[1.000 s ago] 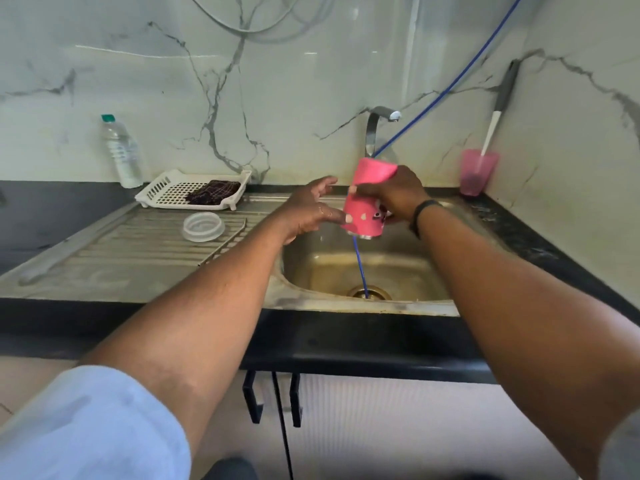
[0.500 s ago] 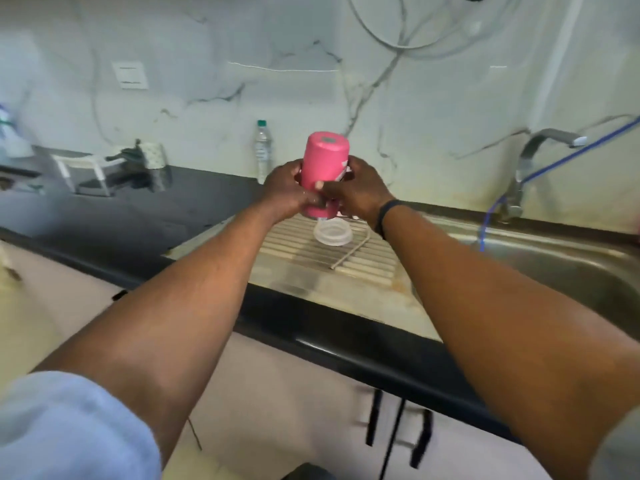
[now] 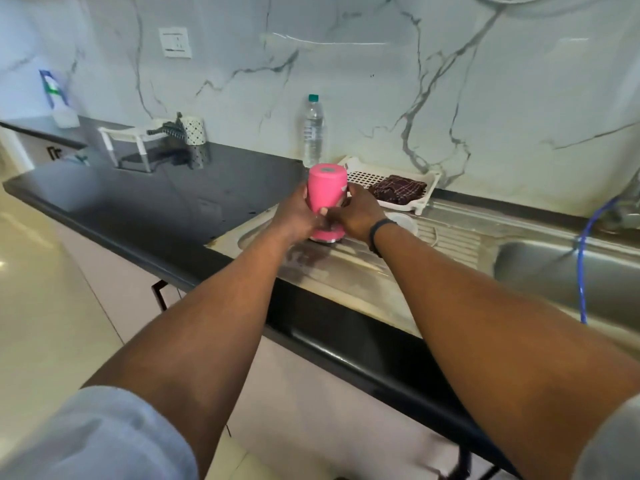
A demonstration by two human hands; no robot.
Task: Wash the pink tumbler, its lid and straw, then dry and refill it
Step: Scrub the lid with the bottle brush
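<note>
The left hand (image 3: 294, 216) grips the pink tumbler (image 3: 326, 199) (it is upside down, its rim on the steel drainboard (image 3: 363, 271)), and the right hand (image 3: 353, 214) grips its other side. Behind them stands a water bottle (image 3: 312, 129), then a white tray (image 3: 420, 199) holding a dark cloth (image 3: 398, 192).

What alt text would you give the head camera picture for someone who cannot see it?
Two bare hands, left hand and right hand, hold a pink tumbler upside down, rim on the steel draining board beside a sink. Behind it stand a water bottle and a white tray holding a dark cloth.
</note>
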